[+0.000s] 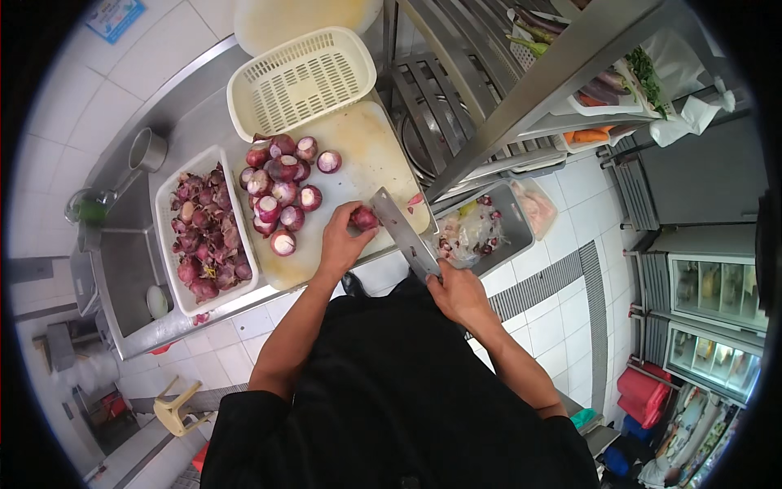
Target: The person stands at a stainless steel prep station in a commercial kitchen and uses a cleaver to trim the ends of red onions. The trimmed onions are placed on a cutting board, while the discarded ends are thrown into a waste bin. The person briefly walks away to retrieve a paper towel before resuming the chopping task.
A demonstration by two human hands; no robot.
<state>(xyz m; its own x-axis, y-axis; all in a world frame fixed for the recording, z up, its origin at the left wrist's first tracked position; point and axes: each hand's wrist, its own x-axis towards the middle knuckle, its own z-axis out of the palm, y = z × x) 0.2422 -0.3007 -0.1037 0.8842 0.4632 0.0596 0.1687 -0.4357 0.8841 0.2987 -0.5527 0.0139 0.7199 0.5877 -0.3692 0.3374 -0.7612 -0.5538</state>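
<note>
Between the fingers and thumb of my left hand is a red onion, held over the near part of a white cutting board. My right hand grips the handle of a broad-bladed cleaver. Its blade slants across the board's right side, close beside the onion. Further left on the board lies a pile of red onions with their ends cut off, pale flesh showing. A white plastic basket of onions still in dry skins stands left of the board.
A white slotted basket rests at the board's far end. On the floor at right, a grey bin holds onion scraps and a plastic bag. A metal rack post slants close on the right. At left is a steel sink with a metal pot behind.
</note>
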